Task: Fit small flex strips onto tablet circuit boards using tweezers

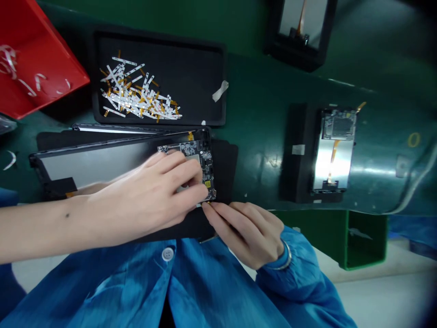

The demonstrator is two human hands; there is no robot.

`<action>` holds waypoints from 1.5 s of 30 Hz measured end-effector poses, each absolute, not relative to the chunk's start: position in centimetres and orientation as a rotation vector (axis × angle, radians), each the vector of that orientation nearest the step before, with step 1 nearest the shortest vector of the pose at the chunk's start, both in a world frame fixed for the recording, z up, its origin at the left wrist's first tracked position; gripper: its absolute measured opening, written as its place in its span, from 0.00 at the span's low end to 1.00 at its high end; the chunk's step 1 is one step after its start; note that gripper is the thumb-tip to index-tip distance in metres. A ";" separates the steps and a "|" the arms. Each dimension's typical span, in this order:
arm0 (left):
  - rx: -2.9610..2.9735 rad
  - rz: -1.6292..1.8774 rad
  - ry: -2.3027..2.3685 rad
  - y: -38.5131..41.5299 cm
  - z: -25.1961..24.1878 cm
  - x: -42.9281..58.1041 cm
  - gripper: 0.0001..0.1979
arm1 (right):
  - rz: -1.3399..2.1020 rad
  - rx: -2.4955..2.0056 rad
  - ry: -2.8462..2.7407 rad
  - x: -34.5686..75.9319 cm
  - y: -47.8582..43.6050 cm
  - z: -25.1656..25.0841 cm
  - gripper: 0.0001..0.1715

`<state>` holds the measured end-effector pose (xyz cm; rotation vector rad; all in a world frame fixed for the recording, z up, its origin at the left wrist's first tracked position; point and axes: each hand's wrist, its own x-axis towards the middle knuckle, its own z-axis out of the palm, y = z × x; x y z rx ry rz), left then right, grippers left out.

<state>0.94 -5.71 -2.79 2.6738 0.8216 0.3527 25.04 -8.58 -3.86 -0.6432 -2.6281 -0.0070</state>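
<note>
Hands (167, 187) curled, close together

Beyond the left hand (167, 189), my remote feed shows me white-and-orange strips (136, 98) in a black tray (198, 68), a red bin (37, 54) farther left. Beside that hand, a yellow square (207, 184) marks the dark circuit board (193, 149); a blue sleeve (300, 278) trails the right hand (251, 232), dark green tabletop (257, 114) beyond.

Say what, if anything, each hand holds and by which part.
Left fingers over the circuit board, right fingers at its near edge; whether either grips anything cannot be told.

Strips (138, 99) in tray (198, 77) (beyond the device (92, 165))
</note>
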 end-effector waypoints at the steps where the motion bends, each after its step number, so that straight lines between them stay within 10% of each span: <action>1: 2.673 0.355 0.817 -5.7 -2.8 0.9 0.07 | -0.015 -0.634 -2.636 25.0 -8.5 -3.9 0.13; 45: 2.373 0.381 0.789 -5.2 -2.6 0.6 0.11 | 0.543 -0.949 -2.373 24.0 -8.3 -4.8 0.06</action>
